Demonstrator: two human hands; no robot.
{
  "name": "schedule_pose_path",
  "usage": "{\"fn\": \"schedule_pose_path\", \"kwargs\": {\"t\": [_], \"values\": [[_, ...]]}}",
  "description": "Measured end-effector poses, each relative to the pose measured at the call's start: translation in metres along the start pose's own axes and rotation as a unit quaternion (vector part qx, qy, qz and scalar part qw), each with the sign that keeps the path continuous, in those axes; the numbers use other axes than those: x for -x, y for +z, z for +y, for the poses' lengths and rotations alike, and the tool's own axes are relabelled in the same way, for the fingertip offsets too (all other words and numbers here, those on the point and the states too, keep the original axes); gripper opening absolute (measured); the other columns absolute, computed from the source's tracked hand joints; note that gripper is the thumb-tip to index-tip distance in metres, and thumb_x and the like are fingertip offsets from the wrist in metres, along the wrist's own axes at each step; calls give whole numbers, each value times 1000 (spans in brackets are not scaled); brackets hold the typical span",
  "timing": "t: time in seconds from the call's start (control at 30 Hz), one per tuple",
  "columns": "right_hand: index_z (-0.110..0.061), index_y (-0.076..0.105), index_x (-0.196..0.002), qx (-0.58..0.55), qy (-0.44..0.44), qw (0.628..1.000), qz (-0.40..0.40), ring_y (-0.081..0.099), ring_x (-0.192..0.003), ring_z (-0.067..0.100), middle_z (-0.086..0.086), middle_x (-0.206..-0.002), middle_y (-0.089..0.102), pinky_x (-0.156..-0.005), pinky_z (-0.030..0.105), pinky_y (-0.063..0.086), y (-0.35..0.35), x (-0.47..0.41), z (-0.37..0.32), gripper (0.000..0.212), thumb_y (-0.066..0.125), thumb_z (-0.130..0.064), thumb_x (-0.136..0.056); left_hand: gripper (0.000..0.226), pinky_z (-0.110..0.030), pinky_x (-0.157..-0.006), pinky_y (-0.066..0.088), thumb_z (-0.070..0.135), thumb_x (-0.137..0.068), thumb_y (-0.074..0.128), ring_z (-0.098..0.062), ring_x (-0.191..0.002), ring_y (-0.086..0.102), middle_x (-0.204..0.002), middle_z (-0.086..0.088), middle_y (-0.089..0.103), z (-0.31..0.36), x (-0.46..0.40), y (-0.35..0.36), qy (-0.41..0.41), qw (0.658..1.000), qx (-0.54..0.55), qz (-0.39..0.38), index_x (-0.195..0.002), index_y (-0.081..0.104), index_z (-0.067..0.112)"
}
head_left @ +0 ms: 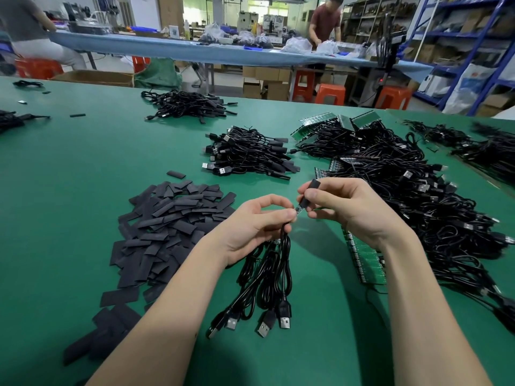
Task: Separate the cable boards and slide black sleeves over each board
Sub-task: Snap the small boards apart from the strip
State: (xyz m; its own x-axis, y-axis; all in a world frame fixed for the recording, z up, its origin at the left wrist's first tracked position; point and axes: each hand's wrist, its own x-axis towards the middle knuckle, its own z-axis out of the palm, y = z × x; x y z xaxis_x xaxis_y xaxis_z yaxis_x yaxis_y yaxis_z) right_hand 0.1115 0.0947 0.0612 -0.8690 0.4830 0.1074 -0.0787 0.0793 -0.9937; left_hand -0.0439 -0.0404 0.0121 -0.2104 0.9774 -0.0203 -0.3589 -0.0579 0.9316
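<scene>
Over the green table (83, 168), my left hand (250, 224) pinched a small cable board (298, 209) while my right hand (351, 207) gripped a black sleeve (308, 193) at its tip.

matt black sleeves (167, 227), glossy cables (274, 271)

Quick count: two hands up, left hand (252, 222) and right hand (344, 206), with one black sleeve (308, 193) in the right one. The bundle hanging from the left hand shows four USB plugs (284, 316) at 6 o'clock. One big heap of loose sleeves (167, 227) at 9 o'clock, too many to count. Cable piles on the green surface (83, 168): at least six separate ones. Three orange stools (330, 93) at 12 o'clock, plus two people in the back.
</scene>
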Motion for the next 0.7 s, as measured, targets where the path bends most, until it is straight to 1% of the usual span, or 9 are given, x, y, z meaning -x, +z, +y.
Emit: {"fn": "schedule_pose_path", "kwargs": {"t": [0.1,0.2,0.3,0.43,0.6,0.63,0.7], "values": [[-12,80,-87,-26,-8,1000,10,70,-76,16,12,-89,75,-73,22,57,6,-1,3,15,76,-20,-75,20,-16,-61,51,13,-82,78,-9,-66,64,-81,1,70,0,1,0,3,1000,19,6,-95,63,15],[-9,77,-89,-65,-15,997,26,69,-76,14,10,-89,75,-73,22,57,14,-1,8,15,74,-16,-76,16,-17,-61,51,15,-80,72,-8,-66,64,-79,2,69,2,2,0,0,999,41,4,-93,62,16],[-11,77,-88,-72,-4,997,19,69,-75,12,9,-89,75,-72,21,57,15,-1,8,13,73,-16,-77,15,-16,-62,52,15,-80,71,-7,-66,64,-79,3,69,2,2,-1,-7,999,40,-2,-91,61,16],[-11,78,-91,-25,5,1000,-6,69,-77,17,14,-89,75,-74,22,57,14,0,5,17,75,-21,-77,15,-16,-62,52,12,-86,74,-7,-66,64,-81,2,69,1,0,-2,-9,999,36,-14,-89,59,15],[-14,80,-88,-30,29,998,-39,67,-74,11,7,-83,72,-71,19,55,14,1,6,14,75,-23,-77,18,-18,-64,53,12,-84,74,-11,-69,64,-87,-5,69,1,1,-2,-11,998,52,-20,-91,58,15],[-13,79,-88,-30,32,999,-28,66,-73,10,7,-82,71,-70,19,55,14,1,7,15,75,-23,-77,17,-18,-64,53,14,-83,73,-11,-69,65,-88,-5,69,2,1,0,-10,999,46,-14,-91,58,15],[-11,79,-85,-44,28,999,17,65,-70,10,7,-82,71,-69,18,55,13,0,10,15,75,-23,-77,20,-17,-65,53,15,-80,73,-10,-71,66,-85,-4,70,4,0,5,-1,999,40,-3,-93,58,15]]}}
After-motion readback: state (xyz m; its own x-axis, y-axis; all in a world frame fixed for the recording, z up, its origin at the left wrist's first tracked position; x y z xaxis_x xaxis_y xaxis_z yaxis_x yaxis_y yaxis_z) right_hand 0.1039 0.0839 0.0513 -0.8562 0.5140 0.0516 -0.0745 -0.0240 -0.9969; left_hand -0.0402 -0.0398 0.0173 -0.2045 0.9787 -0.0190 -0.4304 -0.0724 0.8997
